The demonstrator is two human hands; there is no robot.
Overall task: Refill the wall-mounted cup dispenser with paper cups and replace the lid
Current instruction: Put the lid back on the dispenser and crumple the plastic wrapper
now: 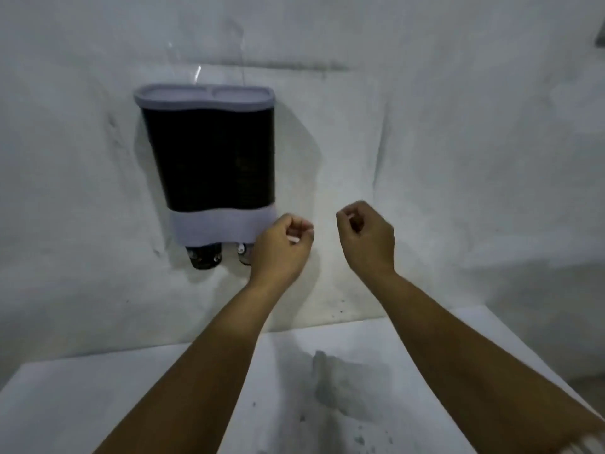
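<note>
A dispenser (209, 165) hangs on the white wall (425, 126), left of centre. Its body is dark and see-through, with a pale grey band across the bottom. The grey lid (204, 96) sits on top, covering the opening, with two shallow recesses in its upper face. Two dark cups (204, 257) poke out of the underside, one at the left outlet and one at the right; the right one is partly hidden behind the left hand (281, 247).

Both hands are raised in front of the wall, level with the bottom of the dispenser. The left hand is just beside the lower right corner of the grey band, fingers curled into a loose fist, holding nothing. The right hand (365, 235) is near it, apart from the dispenser, also curled and holding nothing.

Below the forearms lies a white tabletop (98, 394) with dark specks and a greyish smudge.
</note>
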